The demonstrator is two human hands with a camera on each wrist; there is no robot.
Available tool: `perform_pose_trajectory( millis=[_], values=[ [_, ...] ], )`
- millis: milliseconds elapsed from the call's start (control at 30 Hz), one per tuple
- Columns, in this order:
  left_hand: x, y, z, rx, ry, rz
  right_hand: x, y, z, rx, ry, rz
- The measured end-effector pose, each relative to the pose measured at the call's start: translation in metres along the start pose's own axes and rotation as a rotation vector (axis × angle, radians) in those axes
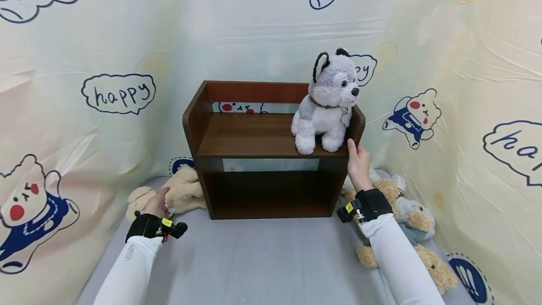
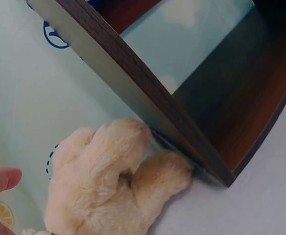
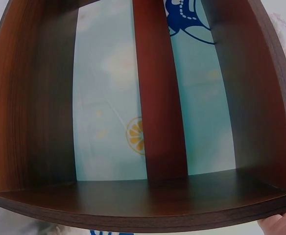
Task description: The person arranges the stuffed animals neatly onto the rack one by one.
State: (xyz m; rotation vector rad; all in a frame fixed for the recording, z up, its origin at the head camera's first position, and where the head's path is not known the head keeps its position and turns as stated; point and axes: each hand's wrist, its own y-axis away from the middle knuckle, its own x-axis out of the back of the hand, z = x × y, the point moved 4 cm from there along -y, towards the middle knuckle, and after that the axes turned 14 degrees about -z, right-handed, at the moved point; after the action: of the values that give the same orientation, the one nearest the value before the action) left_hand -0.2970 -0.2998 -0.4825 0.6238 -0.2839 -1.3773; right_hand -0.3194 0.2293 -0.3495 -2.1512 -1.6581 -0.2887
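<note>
A dark brown two-tier wooden shelf (image 1: 241,135) stands upright on the grey surface. Seated at the right end of its upper tier is a grey-and-white plush husky (image 1: 326,102). My right hand (image 1: 360,166) grips the shelf's right side panel near the front edge, just below the husky; in the right wrist view only part of the hand (image 3: 282,224) shows. On the other side, my left hand (image 1: 157,204) is over a beige plush toy (image 1: 184,192) lying beside the shelf's left panel. In the left wrist view its thumb (image 2: 6,179) is extended, apart from the plush body, with the other fingers mostly out of frame.
Several plush toys (image 1: 417,215) lie heaped right of the shelf, partly behind my right forearm. A printed cloth (image 1: 254,32) hangs behind and along both sides. The lower tier (image 1: 271,194) has an open back showing the cloth.
</note>
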Motion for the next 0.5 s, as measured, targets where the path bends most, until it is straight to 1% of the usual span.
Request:
perform_pose_trajectory(
  millis=[67, 133, 167, 200, 233, 267, 333, 367, 400, 433, 467, 500],
  values=[
    [0.000, -0.004, -0.002, 0.014, 0.000, -0.012, 0.000, 0.000, 0.000, 0.001, 0.001, 0.004],
    [0.003, -0.013, -0.005, 0.007, -0.014, -0.041, -0.001, 0.000, -0.001, 0.000, -0.004, 0.001],
    [0.007, -0.021, -0.007, 0.002, -0.007, -0.074, -0.001, 0.000, -0.001, -0.002, -0.009, -0.002],
    [0.013, -0.030, -0.010, -0.004, 0.000, -0.065, -0.001, 0.000, -0.001, -0.004, -0.013, -0.005],
    [0.020, -0.040, -0.013, -0.016, 0.013, -0.074, -0.002, 0.000, -0.001, -0.003, -0.015, -0.008],
    [0.032, -0.056, -0.018, -0.044, 0.040, -0.129, -0.002, 0.000, -0.002, -0.003, -0.018, -0.012],
    [0.041, -0.070, -0.022, -0.041, 0.108, -0.150, -0.002, 0.000, -0.003, 0.000, -0.025, -0.014],
    [0.044, -0.074, -0.023, -0.033, 0.138, -0.153, -0.003, 0.001, -0.003, 0.003, -0.023, -0.013],
    [0.040, -0.069, -0.021, -0.025, 0.160, -0.135, -0.003, 0.001, -0.004, 0.006, -0.020, -0.013],
    [0.034, -0.059, -0.017, -0.022, 0.178, -0.157, -0.003, 0.001, -0.005, 0.012, -0.017, -0.012],
    [0.024, -0.044, -0.013, -0.010, 0.204, -0.171, -0.003, 0.001, -0.005, 0.015, -0.015, -0.008],
    [0.013, -0.030, -0.008, 0.015, 0.219, -0.135, -0.003, 0.001, -0.005, 0.018, -0.012, -0.007]
  ],
)
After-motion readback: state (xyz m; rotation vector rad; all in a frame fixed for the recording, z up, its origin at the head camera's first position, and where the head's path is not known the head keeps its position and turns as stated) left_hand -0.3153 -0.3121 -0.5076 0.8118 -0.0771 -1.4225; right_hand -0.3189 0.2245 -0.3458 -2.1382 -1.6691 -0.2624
